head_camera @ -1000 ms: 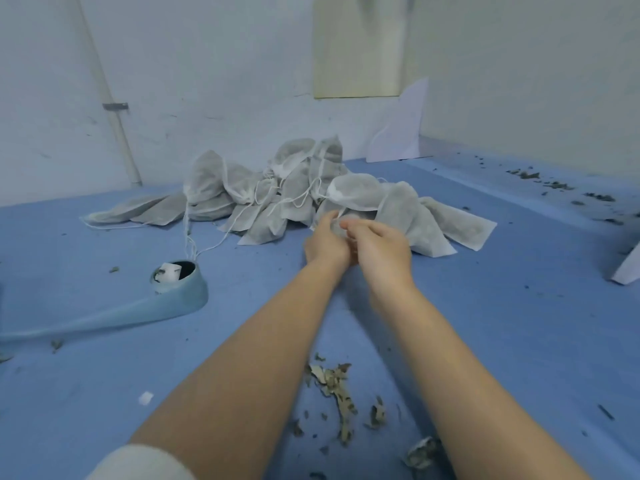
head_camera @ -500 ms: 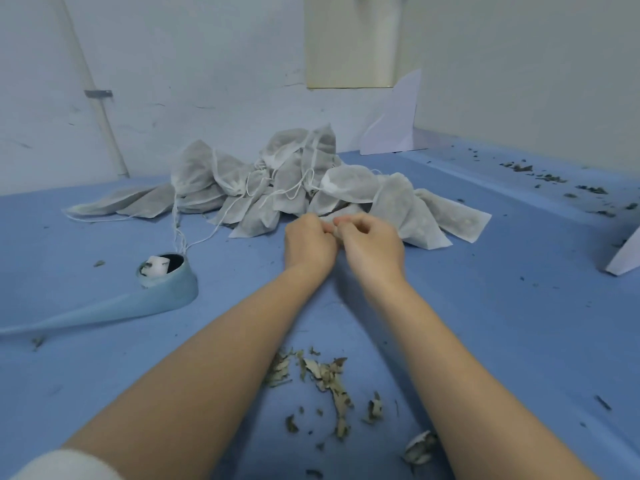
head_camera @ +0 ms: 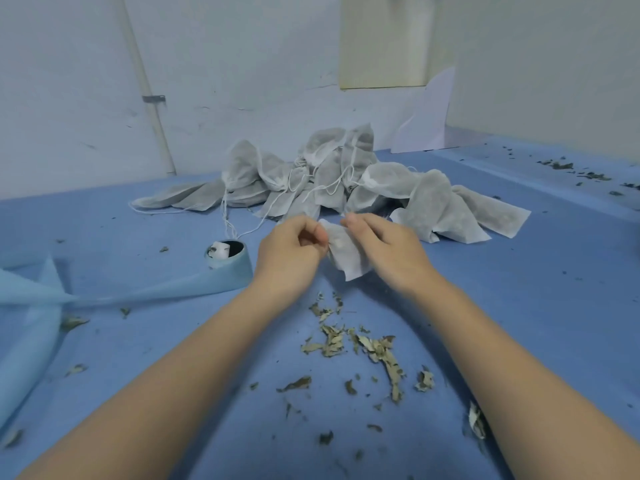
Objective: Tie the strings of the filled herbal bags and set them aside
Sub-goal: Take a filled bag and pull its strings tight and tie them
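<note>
A small white herbal bag (head_camera: pixel 344 252) hangs between my two hands above the blue surface. My left hand (head_camera: pixel 292 247) pinches its top left edge with curled fingers. My right hand (head_camera: pixel 384 245) pinches the top right edge, its thumb on the fabric. The bag's lower corner points down toward the table. Behind my hands lies a heap of several grey-white filled bags (head_camera: pixel 332 178) with loose white strings (head_camera: pixel 228 216) trailing to the left.
A light blue fabric strip (head_camera: pixel 145 289) runs from the left edge to a small roll with a dark opening (head_camera: pixel 227 251). Dried leaf crumbs (head_camera: pixel 360 344) are scattered between my forearms. White walls and a leaning white sheet (head_camera: pixel 427 116) stand behind the heap.
My hands have drawn back from the heap toward me and moved apart, lifting one small bag that now hangs between them. The view has shifted slightly.
</note>
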Motion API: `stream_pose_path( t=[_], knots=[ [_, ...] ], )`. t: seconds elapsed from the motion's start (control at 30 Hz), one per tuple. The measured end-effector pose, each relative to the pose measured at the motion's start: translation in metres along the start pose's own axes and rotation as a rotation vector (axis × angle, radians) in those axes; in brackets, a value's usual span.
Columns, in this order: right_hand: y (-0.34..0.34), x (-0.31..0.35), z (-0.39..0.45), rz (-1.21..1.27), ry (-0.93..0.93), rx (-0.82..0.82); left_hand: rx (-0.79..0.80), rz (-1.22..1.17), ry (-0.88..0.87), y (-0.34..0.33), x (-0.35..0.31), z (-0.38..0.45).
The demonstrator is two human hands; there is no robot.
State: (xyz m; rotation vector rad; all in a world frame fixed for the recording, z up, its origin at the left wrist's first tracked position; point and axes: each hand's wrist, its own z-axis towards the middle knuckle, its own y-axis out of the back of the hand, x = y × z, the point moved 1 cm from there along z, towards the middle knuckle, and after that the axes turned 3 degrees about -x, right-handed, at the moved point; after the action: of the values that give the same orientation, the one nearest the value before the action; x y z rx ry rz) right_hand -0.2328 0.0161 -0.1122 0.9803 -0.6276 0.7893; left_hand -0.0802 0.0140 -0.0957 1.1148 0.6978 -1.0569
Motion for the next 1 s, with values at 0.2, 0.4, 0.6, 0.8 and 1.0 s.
stream_pose_path(
  t=[0.2,0.4,0.6,0.8,1.0],
  knots=[
    [0.001,-0.005,0.000,-0.119,-0.108,-0.012,-0.177,0.124,-0.042,0.026,0.010,-0.004],
    [-0.004,-0.009,0.001,-0.294,-0.074,0.010,-0.233,0.352,-0.114,0.023,0.005,-0.011],
    [-0.003,-0.003,0.001,-0.219,-0.065,-0.031,0.171,0.686,-0.442,-0.009,-0.011,-0.018],
    [-0.001,0.000,0.002,0.049,-0.132,-0.067,0.170,0.706,-0.326,-0.014,-0.010,-0.017],
    [-0.001,0.002,0.001,-0.134,-0.130,0.014,0.131,0.822,-0.299,0.002,-0.002,-0.019]
  ],
)
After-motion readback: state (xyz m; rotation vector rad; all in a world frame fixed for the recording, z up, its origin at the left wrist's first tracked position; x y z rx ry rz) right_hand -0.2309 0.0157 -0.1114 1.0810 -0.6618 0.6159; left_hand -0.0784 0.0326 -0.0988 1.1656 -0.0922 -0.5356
